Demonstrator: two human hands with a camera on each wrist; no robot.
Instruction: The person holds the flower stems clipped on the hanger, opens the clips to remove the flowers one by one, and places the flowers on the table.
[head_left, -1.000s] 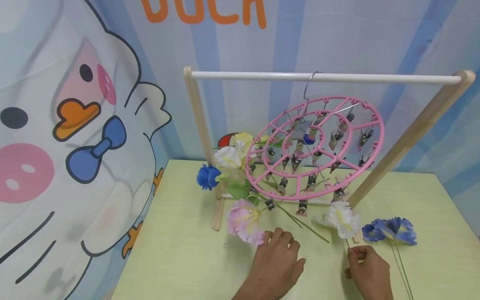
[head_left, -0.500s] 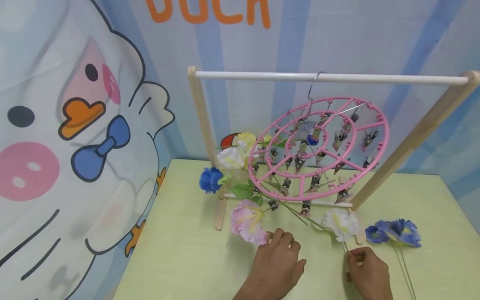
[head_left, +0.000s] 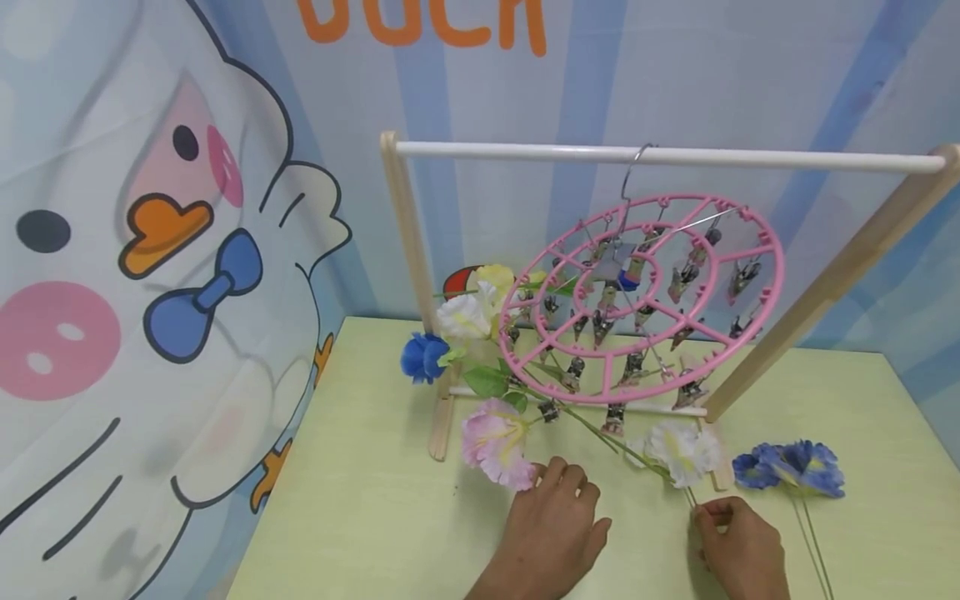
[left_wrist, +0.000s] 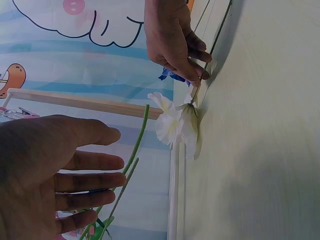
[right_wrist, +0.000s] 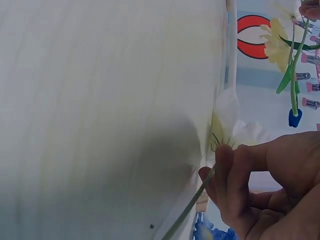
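My right hand pinches the thin stem of a white artificial flower just below its bloom. The bloom is low over the table, by the foot of the rack's right post; the right wrist view shows the stem running down past the fingertips. My left hand has its fingers loosely extended, with nothing held in the left wrist view. In the head view its fingertips overlap the edge of a pink flower, which hangs by a clip. Green stems pass behind the fingers.
A pink oval clip hanger with several metal clips hangs from the rack's white rod. A blue rose, another white flower and a yellow one hang at its left. Blue-purple flowers lie at right.
The white flower in my right hand has shifted slightly left and down against the rack. My left hand stays beside the pink flower. The head view has turned slightly left.
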